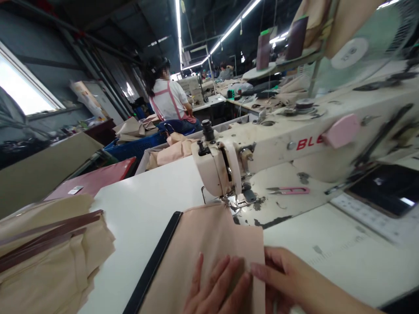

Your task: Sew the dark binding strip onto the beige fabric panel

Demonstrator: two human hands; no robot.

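Left hand flat on the beige fabric piece, fingers spread and pressing down, gripping nothing. Right hand just beside it at the fabric's right edge, fingers narrow, thumb and forefinger pinching that edge. Fabric lying on the white counter, directly in front of the sewing machine, far end tucked up to the presser foot. Black strip running along the fabric's left side, touching it. Left of the machine and nearer the camera, a stack of beige pieces with brown strips across the top. Under the machine's arm, pink thread snips lying on the chipped bed. Right of the machine head, a dark control panel. Behind the machine's left end, folded beige cloth in a bin, then a blue crate. Farther back beyond the machine, a seated person in a white top, back turned, at another counter. Overhead, long light tubes receding.
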